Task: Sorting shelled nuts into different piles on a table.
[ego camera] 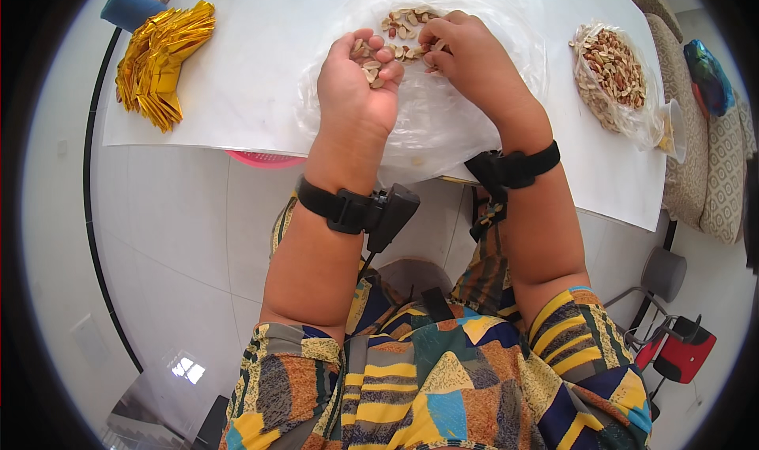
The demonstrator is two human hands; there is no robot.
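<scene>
Palm up, my left hand (362, 88) cups several split peanuts (372, 72) in its curled fingers above a clear plastic bag (439, 115) lying spread on the white table. Beside it, my right hand (468, 49) is palm down, its bent fingers among peanuts at the edge of a small scattered pile (406, 20) on the plastic. A few peanuts show between the right thumb and fingers; whether they are gripped or only touched is hard to tell. Both wrists wear black straps with devices.
An open plastic bag full of peanuts (614, 70) stands at the table's right, beside a clear plastic cup (675, 131). Folded gold foil (163, 64) and a blue roll (131, 9) lie at the left. A pink basket rim (267, 159) shows below the table edge (195, 147).
</scene>
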